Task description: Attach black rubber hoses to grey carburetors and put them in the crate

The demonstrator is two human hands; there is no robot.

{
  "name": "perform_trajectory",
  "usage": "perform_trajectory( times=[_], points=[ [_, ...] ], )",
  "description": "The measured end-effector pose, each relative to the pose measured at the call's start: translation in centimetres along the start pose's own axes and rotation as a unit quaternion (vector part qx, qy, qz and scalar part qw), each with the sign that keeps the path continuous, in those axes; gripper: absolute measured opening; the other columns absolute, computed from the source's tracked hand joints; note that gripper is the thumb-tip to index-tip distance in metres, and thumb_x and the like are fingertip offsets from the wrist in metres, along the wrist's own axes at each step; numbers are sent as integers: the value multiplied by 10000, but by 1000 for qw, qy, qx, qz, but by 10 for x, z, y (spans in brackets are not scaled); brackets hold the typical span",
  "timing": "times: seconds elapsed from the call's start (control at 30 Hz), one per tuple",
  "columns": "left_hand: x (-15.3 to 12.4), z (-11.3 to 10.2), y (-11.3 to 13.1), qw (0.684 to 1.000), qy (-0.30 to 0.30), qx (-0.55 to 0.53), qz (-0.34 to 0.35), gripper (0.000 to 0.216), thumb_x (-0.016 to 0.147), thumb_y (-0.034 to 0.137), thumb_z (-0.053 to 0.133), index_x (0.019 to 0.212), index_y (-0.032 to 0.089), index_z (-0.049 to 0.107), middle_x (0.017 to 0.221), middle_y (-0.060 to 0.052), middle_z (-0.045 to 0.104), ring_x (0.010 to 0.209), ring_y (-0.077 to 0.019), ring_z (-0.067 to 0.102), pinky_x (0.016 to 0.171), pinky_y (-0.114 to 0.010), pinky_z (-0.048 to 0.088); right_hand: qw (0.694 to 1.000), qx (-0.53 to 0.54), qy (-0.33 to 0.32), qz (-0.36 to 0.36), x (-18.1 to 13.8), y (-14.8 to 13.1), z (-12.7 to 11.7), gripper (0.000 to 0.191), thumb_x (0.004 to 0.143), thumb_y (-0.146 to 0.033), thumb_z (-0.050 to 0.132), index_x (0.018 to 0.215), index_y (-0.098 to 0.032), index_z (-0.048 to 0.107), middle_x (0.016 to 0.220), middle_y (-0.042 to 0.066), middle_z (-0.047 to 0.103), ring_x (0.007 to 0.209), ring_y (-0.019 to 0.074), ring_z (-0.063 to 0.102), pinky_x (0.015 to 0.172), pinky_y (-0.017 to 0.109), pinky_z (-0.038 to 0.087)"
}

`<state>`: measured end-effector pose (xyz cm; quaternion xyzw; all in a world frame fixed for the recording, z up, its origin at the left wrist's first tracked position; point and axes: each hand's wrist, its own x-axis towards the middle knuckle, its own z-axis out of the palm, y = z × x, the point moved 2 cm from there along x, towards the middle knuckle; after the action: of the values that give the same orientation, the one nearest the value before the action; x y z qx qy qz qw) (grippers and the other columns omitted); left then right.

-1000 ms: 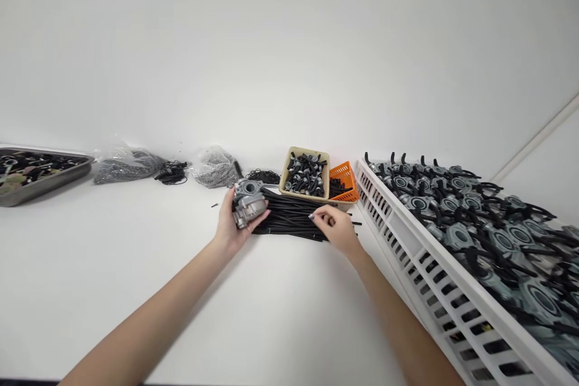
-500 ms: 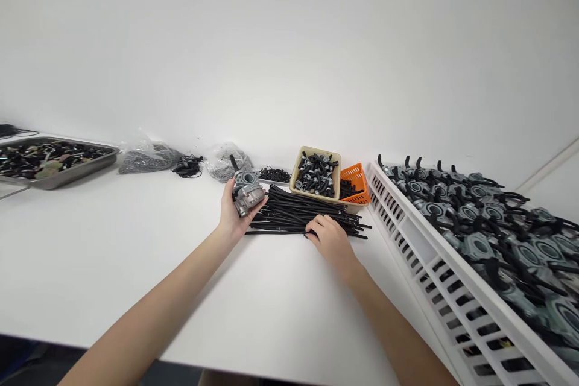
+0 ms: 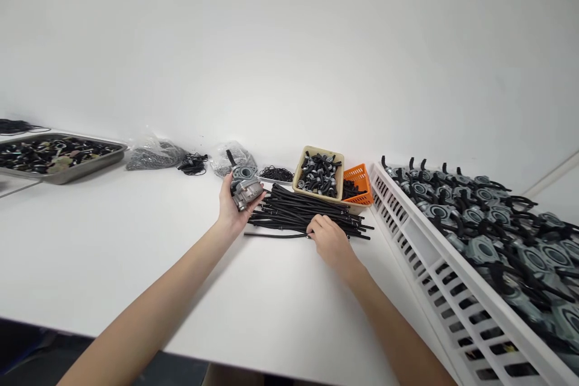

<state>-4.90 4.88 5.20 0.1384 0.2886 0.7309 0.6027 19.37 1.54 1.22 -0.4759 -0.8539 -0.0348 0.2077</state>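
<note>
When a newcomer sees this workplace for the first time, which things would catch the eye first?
Probably the big white crate on the right, crowded with grey parts. Next, perhaps, the orange basket, bright beside the cream tub near the wall. In the middle, the left hand holds a metal part, and the right hand touches a black tube.

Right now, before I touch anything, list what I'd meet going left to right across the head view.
Metal tray of mixed parts → clear bag of grey pieces → black bundle → left hand holding a metal part → black loops → cream bin → orange basket → white crate.
</note>
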Motion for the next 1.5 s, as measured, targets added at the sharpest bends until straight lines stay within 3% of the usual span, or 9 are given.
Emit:
perform_trajectory(
  times=[0.13,0.2,0.33,0.43,0.7,0.9,1.33,1.43,1.5],
  points=[
    [0,1,4,1000,-6,-5,7,363,851,477,583,1041,169,609,926,-92,690,817,-245,711,713,-399,627,968,226,41,97,0,23,-15,128,881,-114,485,899,-206,573,770,22,637,736,182,586,684,315,432],
    [-1,2,7,1000,-9,-13,21,369,844,484,589,1036,170,610,929,-90,692,815,-246,712,714,-395,628,909,383,96,134,1,33,-26,106,889,-198,513,984,-204,560,706,-5,610,634,154,560,617,290,423],
    [-2,4,6,999,-23,-6,31,343,853,465,576,1028,171,606,902,-79,693,785,-242,714,687,-394,629,748,625,159,158,4,33,-38,377,818,-352,663,1154,-214,558,798,-6,625,573,108,508,543,260,414],
    [-9,5,-9,998,-57,29,5,312,861,422,565,1028,161,598,864,-78,697,761,-237,713,671,-402,625,686,692,161,160,5,20,-34,411,743,-345,744,1105,-216,597,872,15,645,648,119,558,604,274,470],
    [-44,8,-53,986,-111,111,-50,394,775,393,689,1091,189,569,890,-67,717,781,-236,719,642,-348,607,673,714,119,150,3,-2,-18,380,755,-360,746,1083,-229,604,887,25,657,661,132,592,655,300,512],
    [-54,14,-48,985,-132,102,-41,394,789,406,660,1115,212,555,913,-53,720,794,-246,721,651,-355,605,666,722,119,141,3,-9,-23,334,751,-351,747,1034,-238,610,856,6,648,642,122,588,652,292,509],
    [-51,11,-49,987,-109,112,-23,438,760,404,692,1126,215,541,967,-58,703,808,-236,704,677,-346,591,651,733,134,145,3,-10,-29,299,741,-330,753,996,-245,620,837,-3,646,632,113,577,640,278,507],
    [-54,12,-49,985,-113,129,2,470,728,399,722,1127,242,530,964,-29,676,820,-222,687,673,-330,588,674,714,122,148,3,-13,-24,264,748,-358,752,948,-226,640,848,10,663,629,113,596,619,267,499],
    [-55,12,-49,983,-112,142,22,475,721,404,732,1122,251,529,963,-19,661,828,-210,673,658,-306,580,713,676,117,140,4,-16,-19,223,773,-384,730,875,-202,651,822,22,666,627,121,603,598,266,487]
  ],
)
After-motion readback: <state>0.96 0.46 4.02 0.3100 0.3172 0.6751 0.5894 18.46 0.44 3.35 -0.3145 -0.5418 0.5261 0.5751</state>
